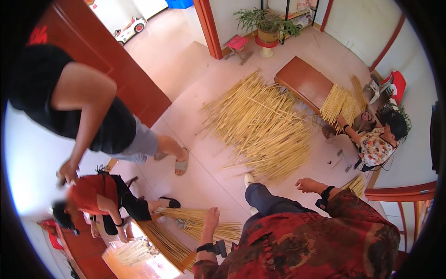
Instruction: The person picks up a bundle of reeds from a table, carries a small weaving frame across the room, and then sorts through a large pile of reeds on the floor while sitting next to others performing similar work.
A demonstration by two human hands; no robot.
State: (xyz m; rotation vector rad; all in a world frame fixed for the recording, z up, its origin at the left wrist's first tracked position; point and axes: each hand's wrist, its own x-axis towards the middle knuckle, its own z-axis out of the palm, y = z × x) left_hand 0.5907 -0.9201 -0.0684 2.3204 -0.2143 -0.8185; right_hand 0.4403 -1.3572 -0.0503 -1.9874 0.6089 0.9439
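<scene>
My left hand [211,219] hangs low with its fingers curled in, and nothing shows in it. It is nearest to a bundle of long straw-coloured sticks [195,215] at the lower left. My right hand [310,185] is held out to the right, fingers loosely bent and apart, holding nothing. Beyond my feet, a wide loose pile of the same thin sticks [260,125] covers much of the floor. Both hands are away from this pile.
At right, a seated person [377,146] handles sticks on a brown bench [306,83]. At left, one person [100,195] bends over a table [160,267] with sticks; another [93,107] in black stands by the door. A potted plant [267,35] stands at the back; a wooden railing [402,191] is right.
</scene>
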